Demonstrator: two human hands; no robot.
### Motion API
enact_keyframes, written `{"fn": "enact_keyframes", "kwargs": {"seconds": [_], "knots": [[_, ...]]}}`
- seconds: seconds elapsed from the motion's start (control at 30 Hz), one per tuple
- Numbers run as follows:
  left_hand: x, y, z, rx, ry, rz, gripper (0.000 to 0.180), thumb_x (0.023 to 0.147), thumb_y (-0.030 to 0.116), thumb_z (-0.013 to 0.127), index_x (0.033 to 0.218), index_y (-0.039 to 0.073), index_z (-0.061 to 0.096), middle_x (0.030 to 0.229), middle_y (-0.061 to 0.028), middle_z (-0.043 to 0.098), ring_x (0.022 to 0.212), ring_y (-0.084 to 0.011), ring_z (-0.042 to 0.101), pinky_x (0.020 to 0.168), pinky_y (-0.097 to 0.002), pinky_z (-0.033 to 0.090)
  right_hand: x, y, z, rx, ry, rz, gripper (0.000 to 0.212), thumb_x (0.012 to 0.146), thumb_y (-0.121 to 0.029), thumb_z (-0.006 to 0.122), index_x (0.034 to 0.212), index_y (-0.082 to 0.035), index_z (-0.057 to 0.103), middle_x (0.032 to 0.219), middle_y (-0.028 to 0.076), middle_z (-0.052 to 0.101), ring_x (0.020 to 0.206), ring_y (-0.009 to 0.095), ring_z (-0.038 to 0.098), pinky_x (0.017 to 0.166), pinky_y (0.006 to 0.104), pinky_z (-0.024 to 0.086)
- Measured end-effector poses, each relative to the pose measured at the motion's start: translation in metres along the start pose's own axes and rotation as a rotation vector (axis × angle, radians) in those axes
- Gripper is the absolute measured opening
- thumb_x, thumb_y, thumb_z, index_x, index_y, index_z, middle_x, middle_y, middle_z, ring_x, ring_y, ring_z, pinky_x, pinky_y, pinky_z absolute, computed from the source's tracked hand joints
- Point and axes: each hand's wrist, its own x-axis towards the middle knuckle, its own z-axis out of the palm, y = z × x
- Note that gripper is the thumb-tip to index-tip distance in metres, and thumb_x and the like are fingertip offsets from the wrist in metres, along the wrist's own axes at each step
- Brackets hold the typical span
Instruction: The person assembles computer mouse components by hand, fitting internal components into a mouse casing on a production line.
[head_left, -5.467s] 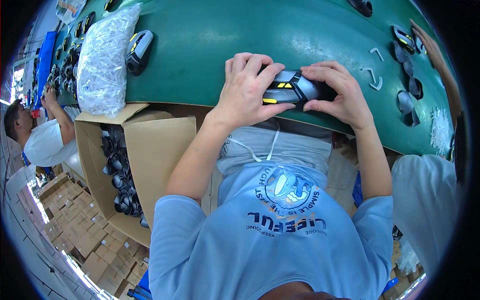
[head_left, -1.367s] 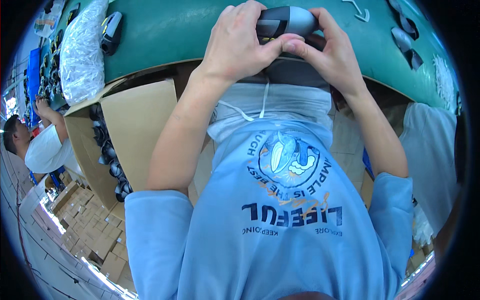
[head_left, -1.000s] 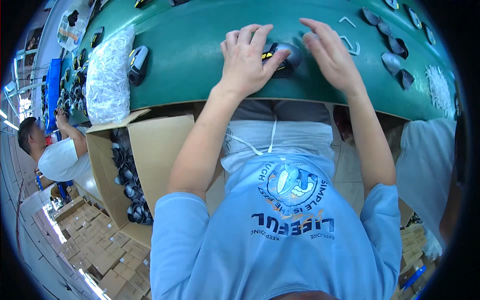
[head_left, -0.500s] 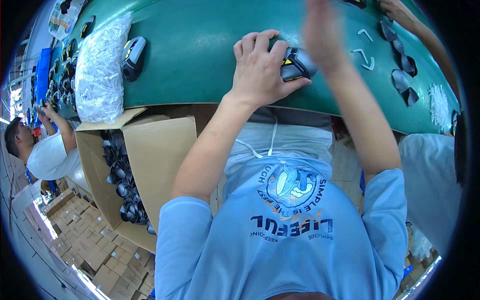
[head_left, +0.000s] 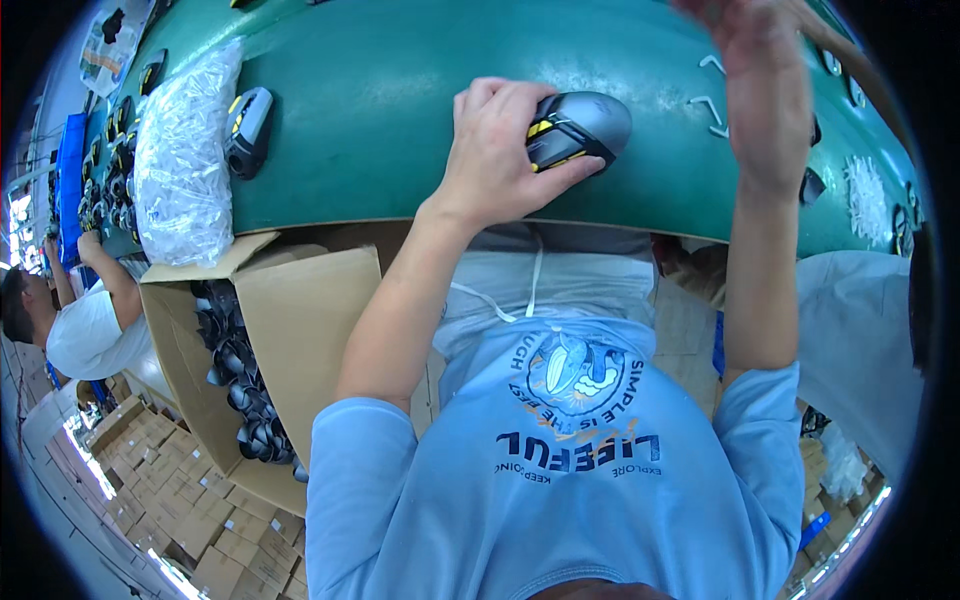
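My left hand (head_left: 500, 150) is closed around the rear of a rounded grey and black plastic piece with yellow accents (head_left: 592, 125), resting on the green tabletop (head_left: 380, 130). Its smooth grey end points right, out of my grip. My right hand (head_left: 765, 100) is raised over the right part of the table, near white bent strips (head_left: 712, 115). Motion smears its fingers, so whether they hold anything cannot be made out. Behind and beside that hand, dark curved plates (head_left: 812, 185) are partly hidden.
Left on the table lie a similar piece (head_left: 248, 135) and a bag of clear plastic parts (head_left: 190, 150). An open cardboard box (head_left: 310, 330) with dark curved plates stands below the edge. A person (head_left: 95, 325) works at left; another person's arm (head_left: 870, 80) reaches in at right, near small white pieces (head_left: 870, 200).
My right hand has moved right, away from the grey and black piece, toward the white strips. My left hand keeps its hold. The whole view has shifted slightly.
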Motion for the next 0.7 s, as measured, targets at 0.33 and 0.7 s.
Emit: {"fn": "enact_keyframes", "kwargs": {"seconds": [0.33, 0.7], "knots": [[-0.004, 0.020, -0.015, -0.477, -0.111, -0.253, 0.068, 0.084, 0.040, 0.088, 0.130, -0.005, 0.063, 0.103, -0.0159, 0.074, 0.092, -0.0245, 0.072, 0.082, -0.0358, 0.057, -0.092, 0.027, 0.017, -0.132, -0.068, 0.667, 0.056, 0.093, -0.015, 0.079, 0.144, -0.004, 0.059, 0.113, 0.010, 0.073, 0.097, 0.013, 0.068, 0.085, 0.0282, 0.056], [-0.014, 0.008, -0.001, 0.136, -0.002, -0.060, 0.065, 0.075, 0.046, 0.090, 0.122, 0.006, 0.070, 0.121, -0.0160, 0.063, 0.117, -0.0358, 0.054, 0.104, -0.0466, 0.041, -0.070, 0.057, -0.018, 0.055, 0.049, 0.205, 0.027, 0.105, -0.030, 0.061, 0.111, -0.004, 0.066, 0.083, 0.001, 0.060, 0.071, 0.015, 0.056, 0.064, 0.0278, 0.048]]}}
